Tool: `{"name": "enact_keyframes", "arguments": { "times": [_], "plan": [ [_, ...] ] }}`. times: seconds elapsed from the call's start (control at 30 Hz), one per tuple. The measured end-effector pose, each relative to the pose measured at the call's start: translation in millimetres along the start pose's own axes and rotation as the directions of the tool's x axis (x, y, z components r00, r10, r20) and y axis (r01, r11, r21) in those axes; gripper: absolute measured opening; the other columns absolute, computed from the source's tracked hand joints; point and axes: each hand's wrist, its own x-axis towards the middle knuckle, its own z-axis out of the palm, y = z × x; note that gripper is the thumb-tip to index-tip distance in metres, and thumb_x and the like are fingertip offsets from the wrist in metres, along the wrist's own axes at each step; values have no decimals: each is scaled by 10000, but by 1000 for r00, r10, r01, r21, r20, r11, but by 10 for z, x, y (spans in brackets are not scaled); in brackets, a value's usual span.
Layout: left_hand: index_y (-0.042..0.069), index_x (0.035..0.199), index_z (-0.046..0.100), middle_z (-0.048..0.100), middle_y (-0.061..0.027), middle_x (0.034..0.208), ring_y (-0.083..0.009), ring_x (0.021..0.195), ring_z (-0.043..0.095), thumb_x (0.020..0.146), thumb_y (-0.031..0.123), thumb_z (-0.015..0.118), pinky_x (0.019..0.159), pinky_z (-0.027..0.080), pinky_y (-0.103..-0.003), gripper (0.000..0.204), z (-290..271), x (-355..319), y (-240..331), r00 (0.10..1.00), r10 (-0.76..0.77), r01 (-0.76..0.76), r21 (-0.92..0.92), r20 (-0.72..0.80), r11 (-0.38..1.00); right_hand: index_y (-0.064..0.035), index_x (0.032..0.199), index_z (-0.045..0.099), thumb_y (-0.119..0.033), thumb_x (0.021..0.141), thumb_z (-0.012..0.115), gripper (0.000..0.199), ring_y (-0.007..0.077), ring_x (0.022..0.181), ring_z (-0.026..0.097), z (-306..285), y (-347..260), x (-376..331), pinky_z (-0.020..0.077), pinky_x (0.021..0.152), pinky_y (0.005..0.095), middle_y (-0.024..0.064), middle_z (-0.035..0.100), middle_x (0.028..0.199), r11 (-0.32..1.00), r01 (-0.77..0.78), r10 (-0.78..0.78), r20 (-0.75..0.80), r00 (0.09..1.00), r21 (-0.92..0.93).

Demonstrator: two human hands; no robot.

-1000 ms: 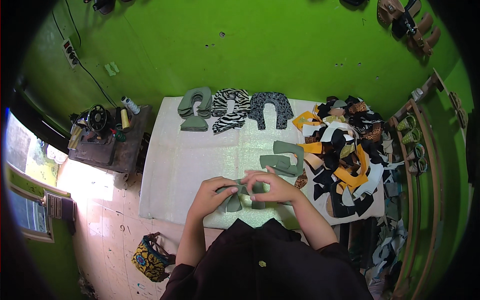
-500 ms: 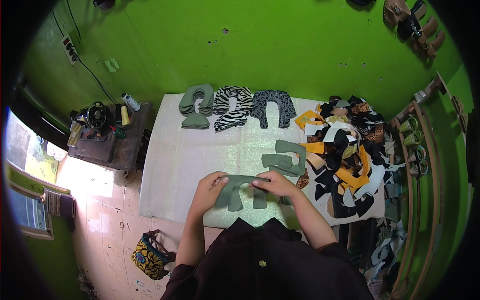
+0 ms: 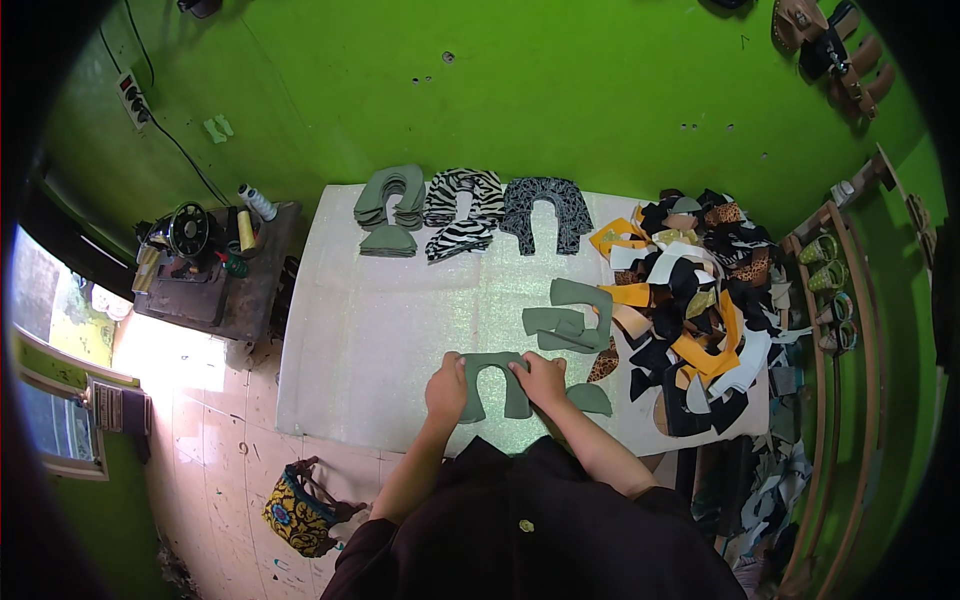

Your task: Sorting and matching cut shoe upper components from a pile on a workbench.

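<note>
My left hand [image 3: 446, 388] and my right hand [image 3: 544, 380] pinch the two sides of a grey-green U-shaped cut piece [image 3: 492, 363] of sheet material, its open end toward me. It is spread flat over the near part of the pale table [image 3: 340, 340]. Beside my right hand lies a half-round green piece [image 3: 590, 399]. Farther out are more loose green pieces [image 3: 575, 333]. Along the back stand stacks of U-shaped pieces: green [image 3: 375, 203], zebra-striped [image 3: 464, 184] and dark patterned [image 3: 522, 214]. Half-round green pieces [image 3: 388, 242] and zebra-striped pieces [image 3: 460, 241] lie before two of them.
A heap of mixed scraps [image 3: 722, 347] covers the table's right side. At left, a sewing machine [image 3: 190, 240] and thread cones [image 3: 258, 203] stand on a small dark table. A patterned bag [image 3: 298, 512] sits on the floor. Sandals [image 3: 820, 250] hang on a wooden rack [image 3: 822, 400] at right.
The green U-shaped piece, held folded or layered before, now lies spread out as a single U between my hands. Both hands have turned, the left one moving right. The half-round piece is uncovered.
</note>
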Motion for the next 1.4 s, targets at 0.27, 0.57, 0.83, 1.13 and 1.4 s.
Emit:
{"name": "enact_keyframes", "arguments": {
  "times": [0.27, 0.57, 0.83, 1.13, 1.4],
  "plan": [
    [89, 1064, 473, 631, -208, 840, -412, 773, 603, 938, 316, 390, 659, 455, -495, 272, 60, -52, -45, 998, -47, 45, 50, 33, 998, -56, 809, 619, -389, 808, 605, 333, 299, 614, 512, -35, -22, 14, 273, 797, 402, 108, 577, 602, 1000, -19, 21, 86, 996, -24],
    [96, 1076, 502, 631, -183, 910, -364, 814, 613, 908, 301, 459, 639, 468, -447, 269, -86, -72, 89, 994, -34, 12, 201, 106, 980, -50, 737, 590, -408, 810, 596, 365, 298, 579, 521, -28, 1, 12, 263, 795, 413, 107, 566, 582, 999, 23, -21, 63, 998, -29],
    [78, 1274, 436, 463, -147, 1279, -306, 1181, 434, 872, 230, 498, 917, 347, -493, 434, 109, -185, -103, 897, 441, -414, 278, -38, 867, -124, 1200, 459, -360, 811, 580, 471, 247, 1174, 414, -127, -279, -202, 294, 860, 518, 106, 452, 1249, 915, 242, -266, -30, 964, -324],
    [128, 1369, 339, 323, -80, 1425, -236, 1316, 295, 912, 335, 402, 1043, 187, -561, 506, 269, -294, -75, 908, 393, -415, 415, 142, 810, -73, 1392, 260, -426, 887, 432, 640, 258, 1343, 251, 35, -151, -355, 146, 1031, 602, 119, 247, 1458, 923, 248, -184, 232, 955, -293],
    [124, 1333, 409, 330, -132, 1413, -341, 1329, 236, 903, 291, 398, 981, 58, -692, 461, 74, -267, -5, 945, 321, -326, 231, 60, 917, -130, 1260, 397, -339, 771, 607, 572, 313, 1222, 349, -525, -31, -59, 133, 968, 643, 158, 430, 1273, 987, -77, 27, -330, 944, -138]
  ]
}}
